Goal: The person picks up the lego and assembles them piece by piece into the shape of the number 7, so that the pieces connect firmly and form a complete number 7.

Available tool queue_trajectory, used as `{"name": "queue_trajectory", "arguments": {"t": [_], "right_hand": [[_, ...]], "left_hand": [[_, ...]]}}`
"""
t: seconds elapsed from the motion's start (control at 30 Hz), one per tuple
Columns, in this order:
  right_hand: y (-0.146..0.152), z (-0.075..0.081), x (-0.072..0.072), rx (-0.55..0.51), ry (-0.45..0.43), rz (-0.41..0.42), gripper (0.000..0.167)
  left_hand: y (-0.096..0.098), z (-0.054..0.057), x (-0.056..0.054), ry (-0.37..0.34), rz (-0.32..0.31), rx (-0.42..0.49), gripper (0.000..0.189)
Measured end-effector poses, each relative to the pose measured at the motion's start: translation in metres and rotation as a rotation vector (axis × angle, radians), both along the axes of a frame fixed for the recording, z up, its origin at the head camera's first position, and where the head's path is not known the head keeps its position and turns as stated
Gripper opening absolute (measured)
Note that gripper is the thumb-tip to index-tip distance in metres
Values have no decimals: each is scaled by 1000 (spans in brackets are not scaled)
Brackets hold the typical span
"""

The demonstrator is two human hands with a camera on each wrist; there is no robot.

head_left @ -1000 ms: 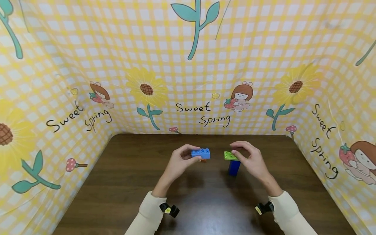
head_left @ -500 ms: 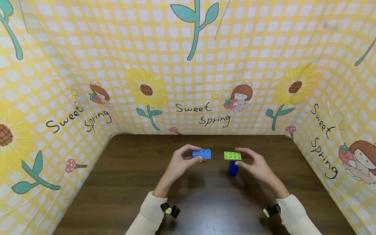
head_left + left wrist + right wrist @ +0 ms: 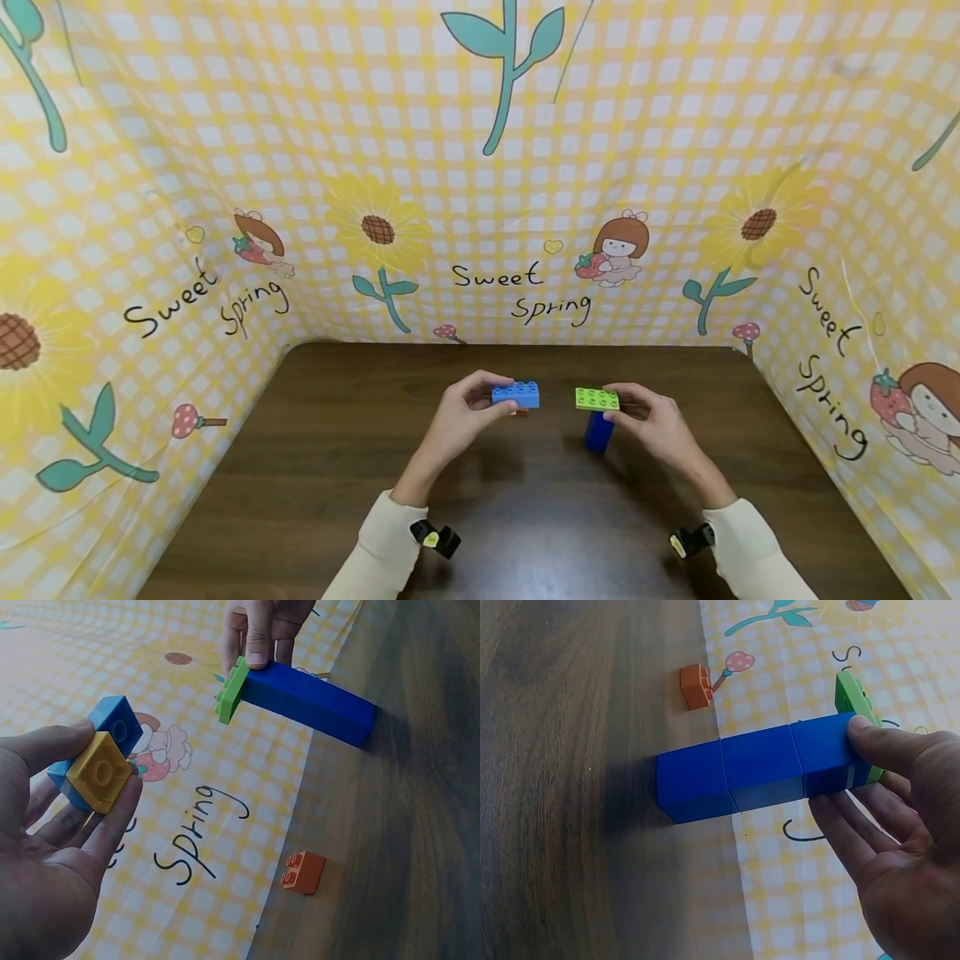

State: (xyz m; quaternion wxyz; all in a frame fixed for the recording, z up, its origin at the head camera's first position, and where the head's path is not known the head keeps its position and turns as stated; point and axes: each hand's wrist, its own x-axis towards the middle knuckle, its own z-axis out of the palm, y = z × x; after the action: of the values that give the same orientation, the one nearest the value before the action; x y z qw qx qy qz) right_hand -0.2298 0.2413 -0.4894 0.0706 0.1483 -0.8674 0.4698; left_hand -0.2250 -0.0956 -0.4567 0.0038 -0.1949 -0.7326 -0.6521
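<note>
Head view: the left hand (image 3: 459, 414) pinches a blue brick (image 3: 516, 396) between thumb and fingers, holding it above the table (image 3: 480, 517) with its studs facing up. From the left wrist, a yellow brick (image 3: 101, 772) shows on the underside of that blue brick, its hollow bottom visible; the thumb lies against the blue brick and a fingertip reaches the edge of the yellow one.

Across from the left hand, the right hand (image 3: 660, 425) grips the upper end of a dark blue tower (image 3: 598, 433), which stands upright on the table. Seen from the right wrist, the tower is three blocks high; the thumb presses the top block on one side, while the fingers lie along another side. Just above that thumb, a green plate (image 3: 597, 399) caps the tower, studs up, and juts past it on the side toward the left hand. The plate and the blue brick are apart, with a gap between them.

An orange brick (image 3: 304, 872) sits studs up on the table, between the two hands, touching neither; from the head it is mostly hidden behind the left hand's bricks. Beyond both hands hangs a checked cloth (image 3: 525, 183). Behind each hand, a pale sleeve (image 3: 382, 542) covers the forearm.
</note>
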Motion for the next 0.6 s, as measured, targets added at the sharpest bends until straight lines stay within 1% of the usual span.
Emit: {"name": "queue_trajectory", "arguments": {"t": [0.23,0.47,0.6], "right_hand": [[-5,-1,0,-10,17,12,39],[-16,1,0,-56,11,67,39],[-23,1,-1,-68,7,87,38]], "left_hand": [[0,-1,0,3,9,5,32],[0,-4,-4,0,10,16,31],[0,-4,-4,7,15,21,31]]}}
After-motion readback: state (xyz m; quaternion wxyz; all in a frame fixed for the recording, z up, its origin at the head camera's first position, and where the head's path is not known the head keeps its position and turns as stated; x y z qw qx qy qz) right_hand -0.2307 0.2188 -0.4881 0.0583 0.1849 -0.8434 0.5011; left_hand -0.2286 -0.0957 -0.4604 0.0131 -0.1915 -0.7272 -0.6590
